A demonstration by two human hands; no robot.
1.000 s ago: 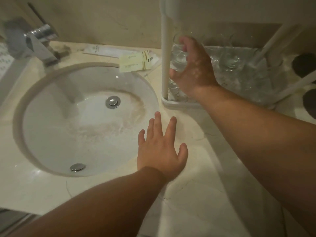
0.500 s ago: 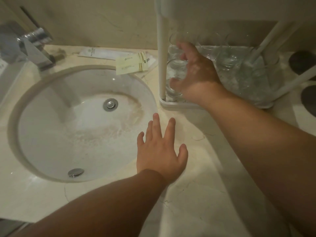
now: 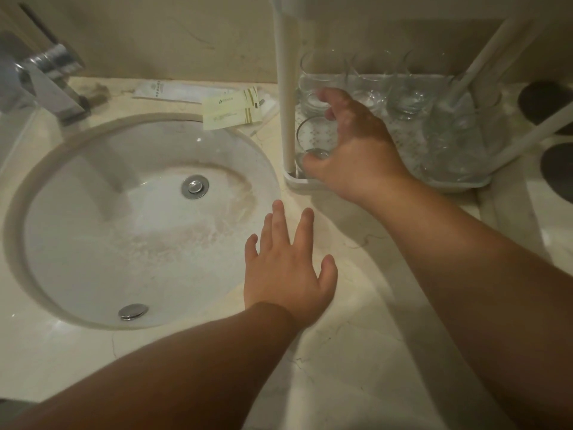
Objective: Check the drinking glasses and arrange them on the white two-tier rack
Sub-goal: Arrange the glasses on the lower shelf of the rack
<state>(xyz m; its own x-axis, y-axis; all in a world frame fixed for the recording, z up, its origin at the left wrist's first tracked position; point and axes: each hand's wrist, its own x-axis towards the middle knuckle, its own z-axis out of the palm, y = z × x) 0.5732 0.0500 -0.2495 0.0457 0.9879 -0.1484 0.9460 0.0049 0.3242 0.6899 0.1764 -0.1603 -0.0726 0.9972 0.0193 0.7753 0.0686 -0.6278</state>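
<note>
Glass (image 3: pixel 313 141) stands on the rack's (image 3: pixel 387 186) lower tier, gripped by right hand (image 3: pixel 356 147).

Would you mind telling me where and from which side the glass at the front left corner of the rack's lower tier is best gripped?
Grip the front-left glass around its smooth side wall, coming from the open front right, as the right hand does. It stands upright, the white rack has a post close on its left, and another glass stands behind it.
</note>
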